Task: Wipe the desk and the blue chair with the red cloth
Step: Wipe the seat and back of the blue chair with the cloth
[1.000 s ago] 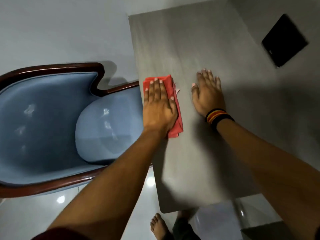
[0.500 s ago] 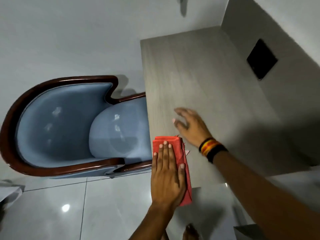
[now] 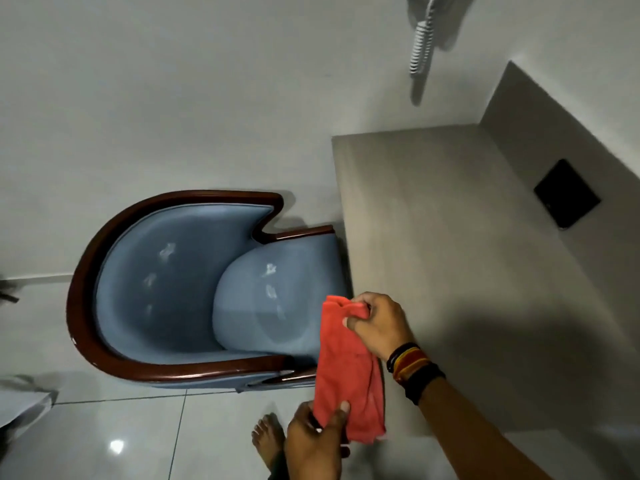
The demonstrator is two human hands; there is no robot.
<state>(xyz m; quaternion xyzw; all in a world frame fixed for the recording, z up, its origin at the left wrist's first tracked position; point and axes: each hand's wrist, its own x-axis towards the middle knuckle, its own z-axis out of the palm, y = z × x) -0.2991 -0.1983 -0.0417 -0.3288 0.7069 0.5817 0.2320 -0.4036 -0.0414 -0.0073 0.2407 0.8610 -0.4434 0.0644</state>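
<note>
The red cloth (image 3: pixel 348 372) hangs stretched between both my hands at the near left edge of the grey desk (image 3: pixel 467 271). My right hand (image 3: pixel 379 323), with bands on its wrist, pinches the cloth's far end. My left hand (image 3: pixel 317 441) grips its near end, below the desk's corner. The blue chair (image 3: pixel 194 289), with a dark wooden frame, stands to the left with its seat tucked against the desk's side.
A black square panel (image 3: pixel 566 199) sits in the wall behind the desk. A coiled white cord (image 3: pixel 420 50) hangs on the wall above. My bare foot (image 3: pixel 268 441) rests on the glossy tiled floor. Something white lies at the left edge (image 3: pixel 20 403).
My left hand has stopped pressing the cloth flat on the desk and pulled it off the near edge. My right hand left the desk and took hold of the cloth's far end.
</note>
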